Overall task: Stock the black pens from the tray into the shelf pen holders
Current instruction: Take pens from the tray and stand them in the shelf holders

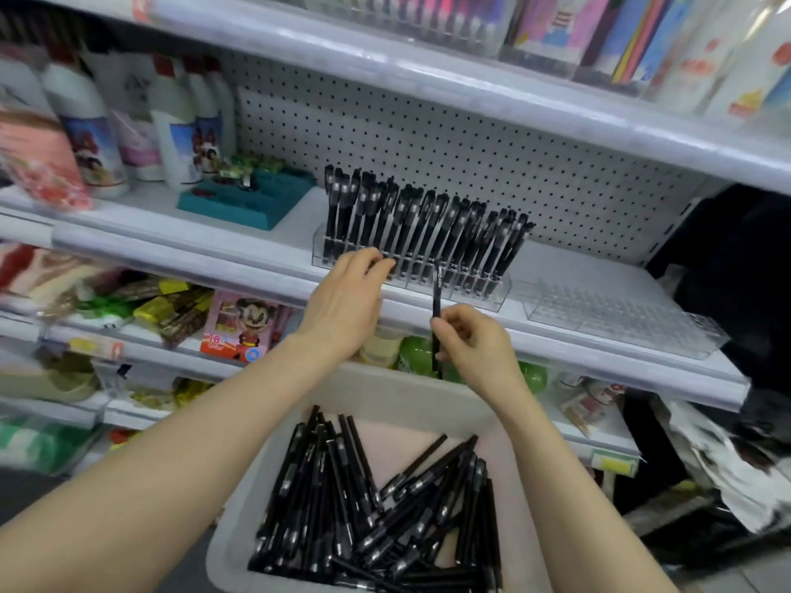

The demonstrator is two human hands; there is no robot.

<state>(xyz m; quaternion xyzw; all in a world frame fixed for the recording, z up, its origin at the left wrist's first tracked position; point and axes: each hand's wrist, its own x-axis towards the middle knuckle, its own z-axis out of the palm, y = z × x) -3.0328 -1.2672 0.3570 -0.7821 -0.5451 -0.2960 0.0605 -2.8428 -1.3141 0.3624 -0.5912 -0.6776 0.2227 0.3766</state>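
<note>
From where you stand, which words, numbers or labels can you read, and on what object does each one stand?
"1·8", as far as it can be read, on the pink box, lower left corner; the word below it is blurred.
Shelf-edge tags: blurred, not readable.
Yellow-green tag: blurred.
Bottle labels: only pictures can be made out.
Black pens: print too small.

Tray [239, 507] below shelf [257, 267] pen holders [492, 295]

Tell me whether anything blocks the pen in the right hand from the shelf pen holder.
Nothing visible does. The right hand pinches the pen upright in front of the pen holder; the left hand touches it further left, off the path. Free slots cannot be made out.
</note>
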